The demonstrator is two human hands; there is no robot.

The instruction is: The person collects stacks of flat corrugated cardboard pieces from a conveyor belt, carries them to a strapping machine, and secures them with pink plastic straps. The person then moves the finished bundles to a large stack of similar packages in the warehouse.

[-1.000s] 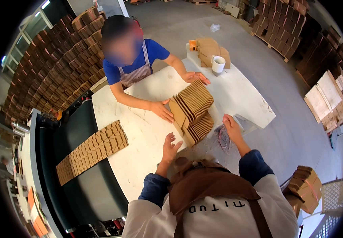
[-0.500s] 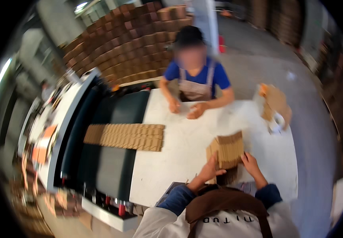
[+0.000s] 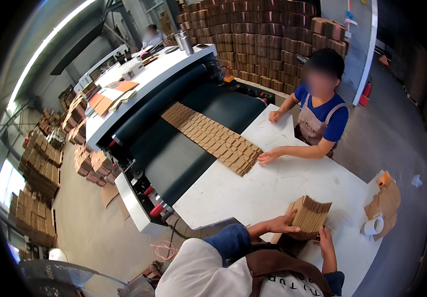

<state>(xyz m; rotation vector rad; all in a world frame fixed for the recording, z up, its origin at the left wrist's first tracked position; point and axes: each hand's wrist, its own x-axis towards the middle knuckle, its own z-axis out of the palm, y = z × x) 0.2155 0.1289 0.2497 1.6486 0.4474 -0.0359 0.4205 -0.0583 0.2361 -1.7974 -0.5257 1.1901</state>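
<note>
A thick stack of folded brown cardboard pieces (image 3: 313,216) stands on the white table close in front of me, its many edges facing up. My left hand (image 3: 283,223) grips the stack's left side, with the thumb lying along its near edge. On the right, my right hand (image 3: 327,240) holds the near right side with its fingers closed against the cardboard. Part of a darker lower section of the stack is hidden between my hands and my apron.
Overlapping cardboard pieces (image 3: 213,139) lie in a row from the dark conveyor belt (image 3: 166,163) onto the white table (image 3: 272,185). Across the table, a co-worker in blue (image 3: 333,123) reaches toward the row's end. A tape roll (image 3: 373,226) lies by brown paper at the right edge.
My view has swung left, bringing more of the conveyor into sight. The co-worker's hand has moved from the table's edge to the end of the cardboard row. Both my hands remain on the stack.
</note>
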